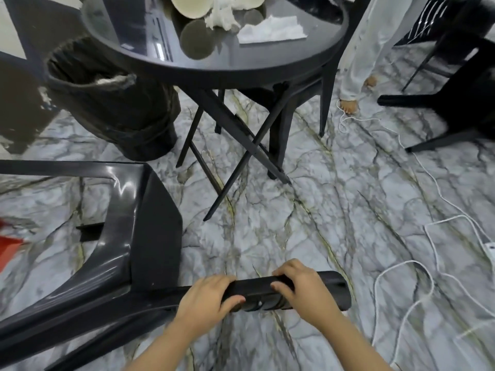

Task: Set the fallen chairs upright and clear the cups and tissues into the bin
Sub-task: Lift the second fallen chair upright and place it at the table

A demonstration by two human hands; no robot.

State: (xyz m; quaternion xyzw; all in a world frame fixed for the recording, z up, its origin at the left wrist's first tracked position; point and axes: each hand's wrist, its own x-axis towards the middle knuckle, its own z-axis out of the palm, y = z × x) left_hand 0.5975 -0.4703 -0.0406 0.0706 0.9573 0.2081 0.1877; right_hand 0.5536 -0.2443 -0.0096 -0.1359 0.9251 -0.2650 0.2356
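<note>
We grip leg of fallen chair, left hand and right hand both wrapped round it. Chair not yet upright. Cups, tissues still on surface; bin waiting.

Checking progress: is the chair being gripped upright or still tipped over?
Tipped over: the chair lies sideways, left hand and right hand gripping its leg.

floor right of chair: open | ahead: table legs, bin
</note>
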